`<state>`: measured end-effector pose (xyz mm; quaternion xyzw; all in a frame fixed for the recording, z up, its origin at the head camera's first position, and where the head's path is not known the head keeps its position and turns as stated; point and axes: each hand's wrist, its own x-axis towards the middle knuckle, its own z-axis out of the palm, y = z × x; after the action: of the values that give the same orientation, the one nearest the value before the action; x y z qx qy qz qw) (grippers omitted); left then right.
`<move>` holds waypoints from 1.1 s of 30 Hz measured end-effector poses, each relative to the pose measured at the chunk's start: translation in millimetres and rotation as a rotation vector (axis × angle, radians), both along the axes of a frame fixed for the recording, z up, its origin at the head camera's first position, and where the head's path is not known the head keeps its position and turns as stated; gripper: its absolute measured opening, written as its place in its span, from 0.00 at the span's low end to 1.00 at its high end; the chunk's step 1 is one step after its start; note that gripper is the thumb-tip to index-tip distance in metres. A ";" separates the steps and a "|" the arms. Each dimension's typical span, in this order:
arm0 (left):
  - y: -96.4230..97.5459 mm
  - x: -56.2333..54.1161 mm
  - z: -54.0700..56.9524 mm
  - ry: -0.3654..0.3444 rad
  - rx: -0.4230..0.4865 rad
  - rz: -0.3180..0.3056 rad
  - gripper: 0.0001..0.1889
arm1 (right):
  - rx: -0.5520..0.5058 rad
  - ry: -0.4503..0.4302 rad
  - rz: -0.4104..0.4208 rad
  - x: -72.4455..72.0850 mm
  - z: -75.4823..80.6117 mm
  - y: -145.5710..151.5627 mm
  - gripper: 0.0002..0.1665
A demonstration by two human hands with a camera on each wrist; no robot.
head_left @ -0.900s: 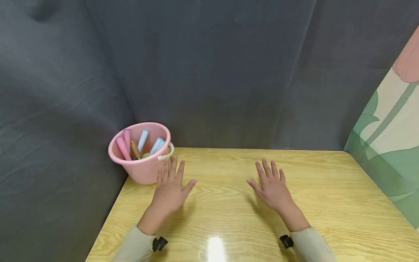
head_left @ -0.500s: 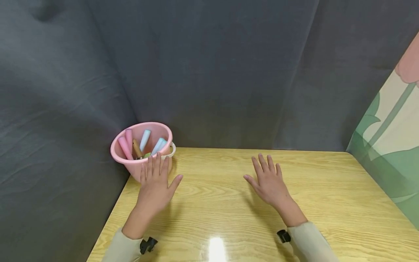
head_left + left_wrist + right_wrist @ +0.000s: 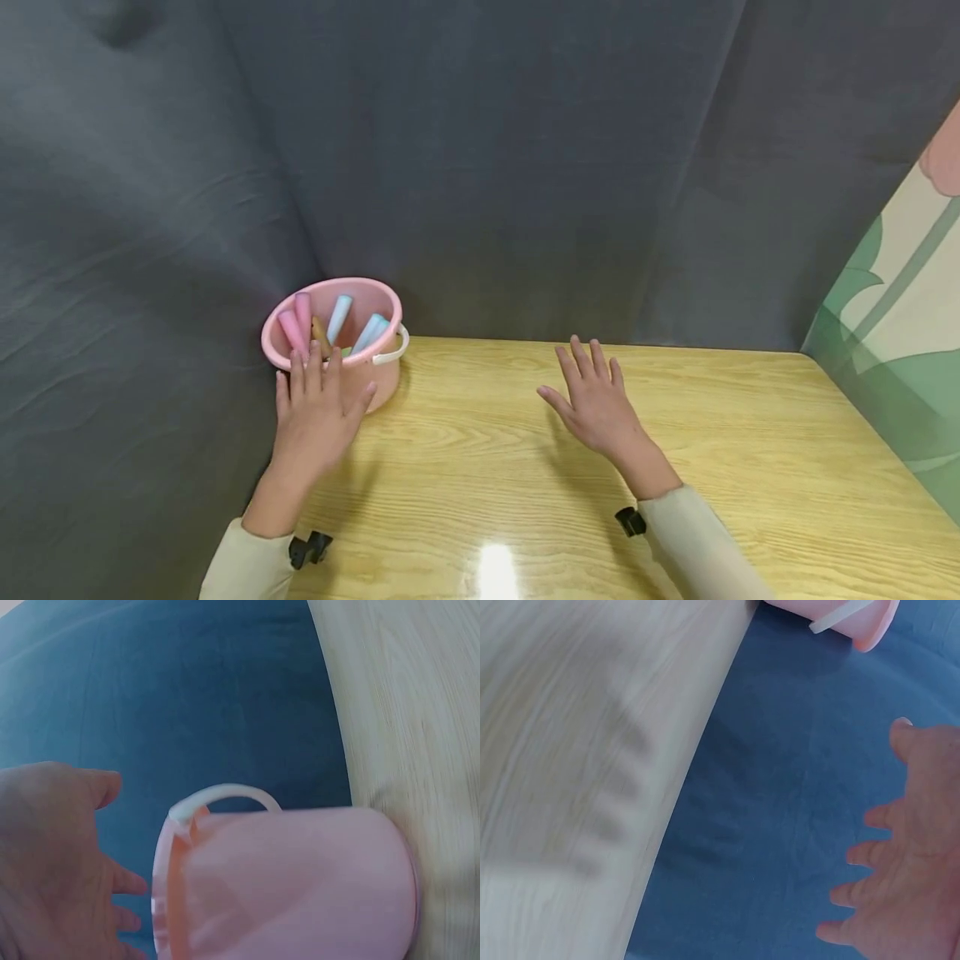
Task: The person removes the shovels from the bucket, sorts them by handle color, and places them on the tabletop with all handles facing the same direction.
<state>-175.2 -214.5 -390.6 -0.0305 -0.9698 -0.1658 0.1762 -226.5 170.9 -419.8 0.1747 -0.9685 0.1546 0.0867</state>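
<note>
Loosely spread, left hand [image 3: 312,427], near pink bucket [image 3: 382,381]

Pink bucket [image 3: 363,385], white handle [image 3: 392,355], yellow wood-grain table [image 3: 480,467], dark grey curtain [image 3: 480,167]

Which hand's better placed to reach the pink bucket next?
Probably left. The left hand is open and close to the pink bucket in the head and left wrist views; the right hand, also open, is over the table, clearly farther away.

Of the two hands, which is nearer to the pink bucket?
The left hand: it overlaps the pink bucket in the head view; the right hand is well apart.
</note>
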 end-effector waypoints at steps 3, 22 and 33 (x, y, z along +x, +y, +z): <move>-6.3 -2.6 -0.4 -0.014 0.026 0.010 0.44 | -0.019 -0.009 0.005 -4.2 2.6 -5.9 0.47; -35.7 -14.1 2.3 -0.089 0.083 0.075 0.46 | -0.038 -0.048 0.051 -29.1 19.1 -44.5 0.45; -50.2 -22.0 2.9 -0.111 0.113 0.114 0.47 | -0.050 -0.082 0.102 -47.0 27.4 -75.2 0.45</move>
<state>-197.3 -264.7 -387.6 0.0442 -0.9673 -0.2115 0.1326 -273.5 95.7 -392.3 0.2151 -0.9570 0.1899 0.0435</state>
